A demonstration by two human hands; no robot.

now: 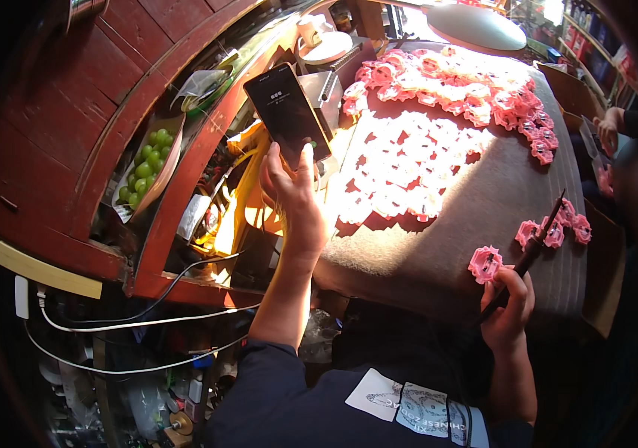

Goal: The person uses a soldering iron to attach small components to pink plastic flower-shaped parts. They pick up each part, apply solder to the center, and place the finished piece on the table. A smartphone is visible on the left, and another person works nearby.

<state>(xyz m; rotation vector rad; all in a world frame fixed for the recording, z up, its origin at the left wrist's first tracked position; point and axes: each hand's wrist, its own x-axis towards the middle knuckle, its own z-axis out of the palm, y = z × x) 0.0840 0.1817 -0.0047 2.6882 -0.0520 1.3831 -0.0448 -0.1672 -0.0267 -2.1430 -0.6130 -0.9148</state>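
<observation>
My left hand [300, 198] is closed on the lower end of a dark-screened smartphone [287, 108], with a digit over the screen near a small green icon. In my right hand [511, 310], at the table's near right, is a dark soldering iron [531, 252], its thin tip slanting up and away. A pink octagonal plastic part [485, 264] sits right at my right fingertips; whether they touch it I cannot tell. Several similar pink parts [553, 233] lie beyond the iron's tip. Rows of pink parts [401, 164] cover the sunlit middle, and more are heaped [475, 97] at the back.
The parts rest on a brown-grey covered table [408, 257]. Left of it, a red wooden cabinet [72, 179] holds green grapes [143, 168] in a tray and yellow items. A white lamp [475, 28] hangs at the back. White cables [147, 322] run lower left. Another person's hand [608, 128] shows at right.
</observation>
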